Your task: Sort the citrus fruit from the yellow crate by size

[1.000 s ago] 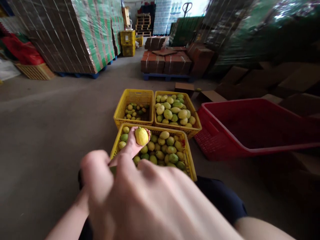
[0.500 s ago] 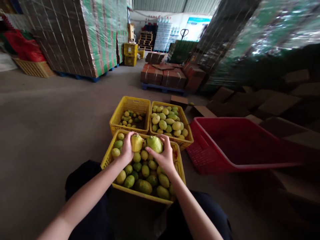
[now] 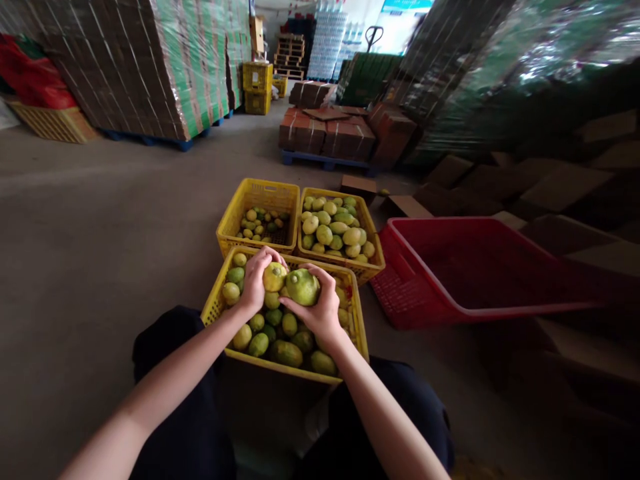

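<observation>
My left hand [image 3: 259, 279] is closed round a yellow lemon [image 3: 275, 277], its stem end turned up toward me. In my right hand [image 3: 320, 305] is a larger, greener lemon [image 3: 303, 287], gripped between thumb and fingers. The two fruits are held close side by side above the near yellow crate [image 3: 285, 371]. That crate holds many green and yellow lemons [image 3: 287, 353], partly hidden under my hands and forearms.
Behind the near crate stand a yellow crate [image 3: 229, 217] with a few small lemons and another [image 3: 377, 250] piled with lemons. A red plastic basket [image 3: 425, 280] is at the right, beside flattened cardboard [image 3: 560, 187]. Wrapped pallet stacks [image 3: 200, 67] and bundled cartons [image 3: 325, 130] stand farther back.
Both hands have brought the lemons closer together. The right lemon has turned so its stem end faces me more. The view has tipped slightly downward.
</observation>
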The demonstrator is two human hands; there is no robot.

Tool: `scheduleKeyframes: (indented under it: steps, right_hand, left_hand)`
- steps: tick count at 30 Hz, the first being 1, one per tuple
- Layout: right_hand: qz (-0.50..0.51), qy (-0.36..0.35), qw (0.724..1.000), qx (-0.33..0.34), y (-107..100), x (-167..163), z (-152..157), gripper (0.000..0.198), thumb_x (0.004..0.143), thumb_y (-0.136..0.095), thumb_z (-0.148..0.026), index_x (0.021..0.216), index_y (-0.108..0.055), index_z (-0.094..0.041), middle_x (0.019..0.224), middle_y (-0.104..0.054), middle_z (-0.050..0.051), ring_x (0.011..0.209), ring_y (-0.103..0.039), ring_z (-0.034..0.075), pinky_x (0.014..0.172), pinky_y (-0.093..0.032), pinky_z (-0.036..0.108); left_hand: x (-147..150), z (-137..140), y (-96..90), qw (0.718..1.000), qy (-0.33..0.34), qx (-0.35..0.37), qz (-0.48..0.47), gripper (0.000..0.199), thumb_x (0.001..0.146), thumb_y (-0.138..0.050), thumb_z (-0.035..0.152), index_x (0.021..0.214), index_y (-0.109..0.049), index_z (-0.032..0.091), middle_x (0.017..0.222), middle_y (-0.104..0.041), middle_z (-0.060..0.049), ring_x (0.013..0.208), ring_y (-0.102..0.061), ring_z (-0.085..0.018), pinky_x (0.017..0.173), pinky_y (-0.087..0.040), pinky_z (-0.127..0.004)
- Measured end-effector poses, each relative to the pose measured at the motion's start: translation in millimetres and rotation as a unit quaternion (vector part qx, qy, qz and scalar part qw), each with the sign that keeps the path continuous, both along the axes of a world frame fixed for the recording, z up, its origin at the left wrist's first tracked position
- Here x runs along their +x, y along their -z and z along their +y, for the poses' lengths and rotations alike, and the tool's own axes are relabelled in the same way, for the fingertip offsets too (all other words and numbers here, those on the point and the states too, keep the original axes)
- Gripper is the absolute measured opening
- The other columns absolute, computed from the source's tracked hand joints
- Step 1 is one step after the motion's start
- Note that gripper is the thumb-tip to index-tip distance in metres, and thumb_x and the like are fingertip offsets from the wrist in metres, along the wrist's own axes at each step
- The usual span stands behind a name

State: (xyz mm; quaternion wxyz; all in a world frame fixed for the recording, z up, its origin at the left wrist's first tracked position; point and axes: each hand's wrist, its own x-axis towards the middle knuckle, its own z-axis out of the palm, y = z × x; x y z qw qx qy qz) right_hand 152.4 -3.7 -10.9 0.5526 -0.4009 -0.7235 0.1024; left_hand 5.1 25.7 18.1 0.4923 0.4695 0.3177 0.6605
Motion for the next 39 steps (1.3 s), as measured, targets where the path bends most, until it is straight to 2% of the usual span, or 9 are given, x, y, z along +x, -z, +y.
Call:
scheduleKeyframes:
  steps: [5,10,13,16,19,23,26,32,39]
  right_hand:
    - [-0.008,0.020,1.000,-0.011,-3,0,0,0.068,0.075,-0.078,-0.053,0.128,-0.042,-0.030,0.118,-0.066,0.008,0.106,-0.067,0.027,0.091,-0.057,0.045]
    - [-0.009,0.043,0.998,-0.046,-4,-2,4,0.068,0.072,-0.077,-0.057,0.124,-0.045,-0.027,0.114,-0.067,0.008,0.102,-0.068,0.027,0.088,-0.057,0.045]
    - [0.004,0.062,0.994,-0.085,-6,-3,9,0.065,0.072,-0.077,-0.057,0.120,-0.046,-0.025,0.107,-0.068,0.007,0.094,-0.068,0.026,0.083,-0.057,0.042]
    - [0.028,0.080,0.988,-0.126,-8,-3,14,0.059,0.074,-0.075,-0.055,0.115,-0.047,-0.024,0.095,-0.068,0.005,0.083,-0.067,0.023,0.075,-0.056,0.038]
    - [0.045,0.085,0.982,-0.162,-8,-2,18,0.057,0.073,-0.076,-0.054,0.113,-0.048,-0.024,0.090,-0.067,0.004,0.079,-0.065,0.023,0.072,-0.054,0.037]
    - [0.060,0.069,0.979,-0.183,-7,-2,20,0.057,0.071,-0.077,-0.053,0.111,-0.048,-0.024,0.087,-0.066,0.002,0.076,-0.063,0.022,0.070,-0.053,0.035]
    - [0.053,0.060,0.980,-0.180,-5,-3,19,0.058,0.071,-0.078,-0.052,0.111,-0.048,-0.024,0.088,-0.067,0.003,0.078,-0.064,0.022,0.071,-0.054,0.035]
    - [-0.006,0.028,0.991,-0.132,-4,-10,11,0.063,0.072,-0.078,-0.053,0.118,-0.047,-0.024,0.110,-0.067,0.011,0.101,-0.066,0.027,0.089,-0.054,0.043]
    - [0.035,0.016,0.990,-0.137,3,-11,11,0.069,0.068,-0.077,-0.062,0.118,-0.046,-0.025,0.105,-0.067,0.007,0.093,-0.067,0.026,0.083,-0.056,0.042]
  left_hand:
    - [2,2,3.3,1.000,-0.004,-0.017,-0.010,0.023,0.085,-0.049,0.035,0.069,-0.058,0.021,0.071,-0.062,0.000,0.067,-0.057,-0.015,0.072,-0.045,-0.028]
    - [4,8,8.5,0.993,-0.006,-0.111,-0.051,0.026,0.082,-0.052,0.040,0.067,-0.059,0.020,0.071,-0.063,0.000,0.069,-0.058,-0.015,0.072,-0.046,-0.026]
    - [9,10,11.0,0.975,-0.002,-0.191,-0.110,0.020,0.074,-0.058,0.038,0.068,-0.061,0.019,0.070,-0.063,0.000,0.069,-0.059,-0.015,0.070,-0.046,-0.026]
    - [13,9,11.2,0.946,0.004,-0.267,-0.181,0.016,0.067,-0.066,0.033,0.071,-0.061,0.018,0.070,-0.063,0.003,0.068,-0.060,-0.013,0.068,-0.046,-0.024]
    - [16,8,9.6,0.932,0.021,-0.297,-0.205,0.017,0.067,-0.068,0.031,0.075,-0.061,0.018,0.071,-0.064,0.003,0.069,-0.060,-0.013,0.067,-0.047,-0.023]
    - [15,10,9.2,0.928,0.010,-0.302,-0.216,0.017,0.071,-0.062,0.035,0.075,-0.059,0.018,0.067,-0.063,0.002,0.067,-0.061,-0.014,0.066,-0.048,-0.025]
    - [11,12,13.1,0.937,-0.003,-0.283,-0.206,0.017,0.070,-0.062,0.034,0.074,-0.059,0.018,0.068,-0.063,0.003,0.064,-0.060,-0.013,0.064,-0.046,-0.024]
    - [2,8,19.8,0.960,-0.039,-0.240,-0.136,0.018,0.071,-0.059,0.037,0.069,-0.060,0.018,0.067,-0.061,0.002,0.066,-0.059,-0.012,0.068,-0.046,-0.023]
    - [-4,-2,19.3,0.981,-0.053,-0.156,-0.098,0.015,0.074,-0.056,0.034,0.072,-0.058,0.020,0.072,-0.058,0.001,0.069,-0.055,-0.012,0.066,-0.044,-0.020]
